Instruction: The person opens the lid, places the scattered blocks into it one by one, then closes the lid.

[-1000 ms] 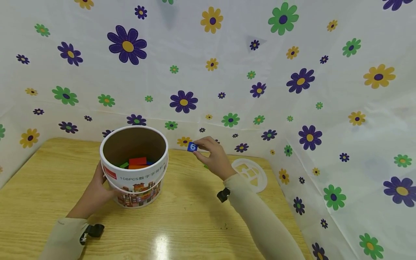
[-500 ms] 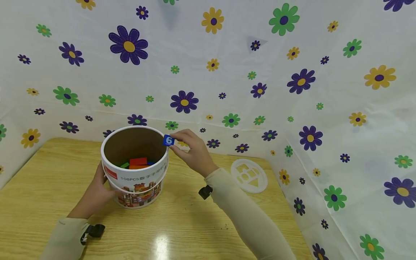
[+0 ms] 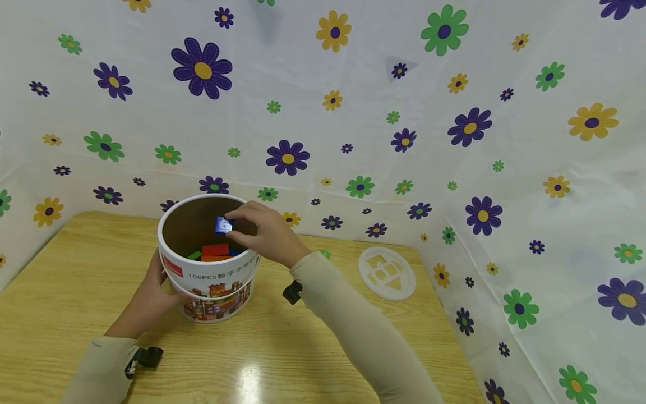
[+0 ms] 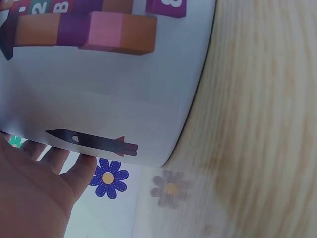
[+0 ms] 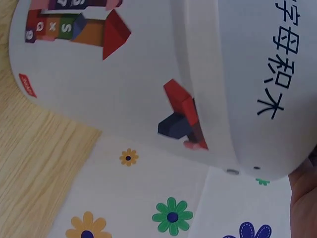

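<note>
A white bucket [image 3: 209, 275] printed with toy buildings stands on the wooden table, its top open. Red, orange, green and blue blocks [image 3: 215, 250] lie inside it. My left hand [image 3: 150, 300] holds the bucket's left side, thumb at the front and fingers further round the wall. Over the opening, my right hand [image 3: 267, 233] pinches a small blue block [image 3: 224, 225] marked with a white 6 between thumb and fingers. In the right wrist view, the bucket wall [image 5: 124, 94] fills most of the picture and hides the block; only part of the right hand [image 5: 303, 198] shows at the edge.
A white round plate with cut-out shapes [image 3: 407, 272] lies on the table to the right. Partly hidden behind the right arm is a small green item [image 3: 325, 254]. Flower-patterned cloth [image 3: 303, 67] rises behind and to the right of the table [image 3: 282, 342].
My right hand has moved left with the blue block, from beside the bucket to over its opening. The left hand and the bucket have stayed in place.
</note>
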Demonstrator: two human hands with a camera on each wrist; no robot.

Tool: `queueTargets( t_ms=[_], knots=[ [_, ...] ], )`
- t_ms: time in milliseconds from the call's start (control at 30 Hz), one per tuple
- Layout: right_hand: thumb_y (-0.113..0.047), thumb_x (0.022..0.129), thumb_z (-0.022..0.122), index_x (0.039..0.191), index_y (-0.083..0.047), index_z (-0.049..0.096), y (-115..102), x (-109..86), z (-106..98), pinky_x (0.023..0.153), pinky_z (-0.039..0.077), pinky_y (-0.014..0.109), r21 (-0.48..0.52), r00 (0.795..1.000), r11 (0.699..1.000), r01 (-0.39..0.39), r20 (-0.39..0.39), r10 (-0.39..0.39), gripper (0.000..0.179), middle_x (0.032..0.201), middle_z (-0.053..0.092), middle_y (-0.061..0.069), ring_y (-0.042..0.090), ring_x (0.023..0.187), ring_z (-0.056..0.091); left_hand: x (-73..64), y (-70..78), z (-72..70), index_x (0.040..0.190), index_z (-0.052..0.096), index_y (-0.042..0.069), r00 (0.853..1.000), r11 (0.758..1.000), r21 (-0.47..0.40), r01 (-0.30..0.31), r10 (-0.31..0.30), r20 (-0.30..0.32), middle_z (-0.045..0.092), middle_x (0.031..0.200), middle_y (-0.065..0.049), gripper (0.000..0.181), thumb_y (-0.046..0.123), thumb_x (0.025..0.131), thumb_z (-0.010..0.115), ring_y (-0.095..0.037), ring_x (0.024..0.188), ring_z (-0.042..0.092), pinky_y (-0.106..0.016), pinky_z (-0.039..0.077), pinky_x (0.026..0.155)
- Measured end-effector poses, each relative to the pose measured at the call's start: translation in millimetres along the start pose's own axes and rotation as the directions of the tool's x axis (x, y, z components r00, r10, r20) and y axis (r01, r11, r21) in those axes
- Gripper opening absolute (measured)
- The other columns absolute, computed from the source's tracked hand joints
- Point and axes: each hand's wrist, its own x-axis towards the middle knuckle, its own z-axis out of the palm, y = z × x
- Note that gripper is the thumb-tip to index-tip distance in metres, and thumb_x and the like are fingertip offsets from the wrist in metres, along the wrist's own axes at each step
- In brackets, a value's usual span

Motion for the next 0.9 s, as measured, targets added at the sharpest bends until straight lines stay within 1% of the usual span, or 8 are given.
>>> queueTargets(
  t_ms=[67,200,367,467,633,733,900],
  knots=[
    [-0.020,0.097,0.075,0.129,-0.010,0.071,-2.0,4.9,1.3,0.098,0.048,0.010,0.004,1.000,1.000,-0.007,0.020,0.007,0.034,0.124,0.066,0.003,0.008,0.110,0.061,-0.1,1.6,-0.3,0.162,-0.009,0.047,1.000,1.000,0.000,0.001,-0.001,-0.001,0.006,0.172,-0.019,0.130,0.019,0.082,0.089,-0.062,0.149,0.012,-0.087,0.019,0.105],
    [-0.022,0.098,0.074,0.130,-0.010,0.070,-4.7,14.5,1.1,0.092,0.051,0.011,0.000,0.997,0.999,-0.034,0.069,0.034,0.034,0.122,0.066,0.002,0.007,0.104,0.061,-1.4,4.2,-0.9,0.163,-0.007,0.047,1.000,1.000,-0.012,-0.013,0.013,0.001,0.007,0.171,-0.020,0.128,0.019,0.083,0.089,-0.062,0.149,0.011,-0.087,0.019,0.106],
    [-0.021,0.098,0.074,0.130,-0.009,0.070,-3.2,19.9,2.4,0.091,0.052,0.011,0.031,0.990,0.995,-0.094,0.107,0.090,0.034,0.119,0.067,0.001,0.004,0.102,0.063,-1.9,4.0,-1.2,0.162,-0.007,0.048,1.000,1.000,-0.017,-0.018,0.018,0.000,0.006,0.171,-0.021,0.127,0.019,0.083,0.088,-0.063,0.149,0.011,-0.088,0.019,0.105],
    [-0.021,0.097,0.074,0.130,-0.009,0.069,-1.9,19.1,4.5,0.093,0.053,0.012,0.063,0.988,0.991,-0.117,0.106,0.110,0.034,0.118,0.067,0.002,0.004,0.104,0.065,-1.8,3.4,-1.0,0.162,-0.007,0.048,1.000,1.000,-0.016,-0.015,0.015,0.002,0.006,0.171,-0.020,0.127,0.020,0.084,0.088,-0.063,0.149,0.011,-0.088,0.018,0.105],
    [-0.021,0.097,0.075,0.129,-0.009,0.069,-0.5,18.1,8.2,0.095,0.055,0.017,0.085,0.990,0.990,-0.115,0.091,0.107,0.034,0.118,0.067,0.001,0.006,0.105,0.066,-2.0,3.2,-1.8,0.161,-0.008,0.050,1.000,1.000,-0.008,0.001,-0.001,0.003,0.005,0.171,-0.020,0.127,0.021,0.084,0.088,-0.063,0.148,0.011,-0.088,0.019,0.104],
    [-0.022,0.096,0.076,0.128,-0.009,0.070,0.0,17.7,9.3,0.096,0.056,0.019,0.086,0.990,0.989,-0.117,0.089,0.109,0.034,0.119,0.068,0.001,0.007,0.106,0.066,-1.9,3.5,-2.1,0.161,-0.008,0.050,1.000,1.000,-0.018,0.006,-0.005,0.012,0.005,0.172,-0.018,0.128,0.021,0.083,0.089,-0.063,0.149,0.011,-0.089,0.019,0.103],
    [-0.025,0.096,0.077,0.127,-0.010,0.070,0.3,16.2,9.3,0.097,0.053,0.015,0.069,0.991,0.991,-0.116,0.079,0.110,0.035,0.121,0.069,0.001,0.006,0.107,0.066,-1.8,4.7,-2.4,0.161,-0.009,0.051,1.000,0.999,-0.031,0.006,-0.005,0.023,0.004,0.172,-0.015,0.127,0.021,0.084,0.088,-0.062,0.149,0.010,-0.089,0.019,0.103]
  ],
)
